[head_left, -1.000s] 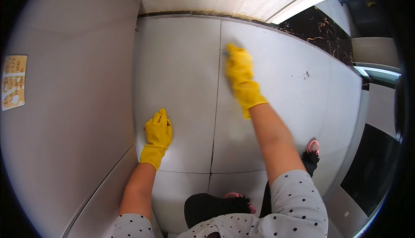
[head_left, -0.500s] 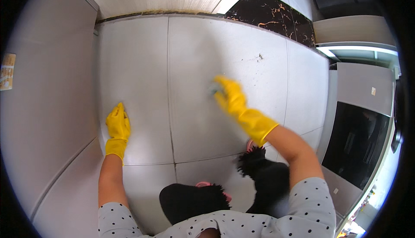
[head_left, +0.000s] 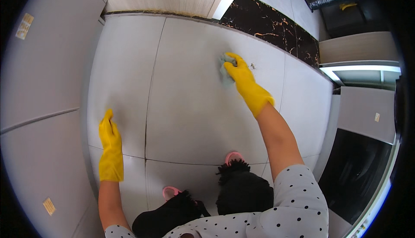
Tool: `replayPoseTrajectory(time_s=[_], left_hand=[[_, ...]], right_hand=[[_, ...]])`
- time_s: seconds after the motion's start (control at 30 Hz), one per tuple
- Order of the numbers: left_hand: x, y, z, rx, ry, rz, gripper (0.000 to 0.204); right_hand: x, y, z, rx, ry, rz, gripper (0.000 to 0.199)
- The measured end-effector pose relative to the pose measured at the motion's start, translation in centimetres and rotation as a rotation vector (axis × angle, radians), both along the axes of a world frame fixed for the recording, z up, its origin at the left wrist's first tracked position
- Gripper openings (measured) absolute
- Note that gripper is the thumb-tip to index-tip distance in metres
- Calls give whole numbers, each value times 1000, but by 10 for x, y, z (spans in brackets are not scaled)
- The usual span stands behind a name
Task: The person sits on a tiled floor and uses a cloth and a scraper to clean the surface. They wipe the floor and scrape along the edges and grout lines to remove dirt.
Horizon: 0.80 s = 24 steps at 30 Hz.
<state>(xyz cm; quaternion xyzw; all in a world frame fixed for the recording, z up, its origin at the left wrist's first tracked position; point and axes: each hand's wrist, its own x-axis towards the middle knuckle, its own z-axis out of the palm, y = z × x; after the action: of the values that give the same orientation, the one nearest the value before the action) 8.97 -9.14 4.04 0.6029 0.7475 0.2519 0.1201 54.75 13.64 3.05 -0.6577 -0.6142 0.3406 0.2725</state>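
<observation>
Pressing down on a small crumpled pale blue-green cloth (head_left: 225, 68), the right hand in its yellow rubber glove (head_left: 239, 71) lay with fingers spread flat over it, above the frame's centre. The cloth peeked out at the fingertips' left side; its shape was too bunched to give a clear long axis. The arm ran from lower right up toward the upper centre. A small dark speck (head_left: 252, 67) sat just right of the glove. The left hand in a yellow rubber glove (head_left: 109, 145) rested open and flat on the pale grey floor tiles (head_left: 190, 108), holding nothing, at lower left, fingers pointing up-frame. Open tile stretched between both hands. A black marbled strip (head_left: 268, 24) bordered the upper right, a grey wall panel (head_left: 43, 86) the left.
</observation>
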Motion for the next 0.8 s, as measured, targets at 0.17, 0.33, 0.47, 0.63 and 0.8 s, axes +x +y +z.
replayPoseTrajectory(time_s=[0.17, 0.33, 0.47, 0.63, 0.8], left_hand=[[49, -125, 27, -152, -507, 159, 31], [97, -237, 39, -329, -695, 184, 30], [143, -280, 19, -393, -771, 145, 29], [163, -307, 1, -392, -841, 66, 29], [178, -275, 64, -450, -855, 48, 30]], right_hand=[[39, -21, 94, -267, 423, -189, 38], [58, -59, 108, -105, 438, -177, 42], [40, -127, 61, 319, -111, 429, 56], [10, -189, -7, 172, -214, 1003, 49], [22, -95, -3, 188, -200, 468, 31]])
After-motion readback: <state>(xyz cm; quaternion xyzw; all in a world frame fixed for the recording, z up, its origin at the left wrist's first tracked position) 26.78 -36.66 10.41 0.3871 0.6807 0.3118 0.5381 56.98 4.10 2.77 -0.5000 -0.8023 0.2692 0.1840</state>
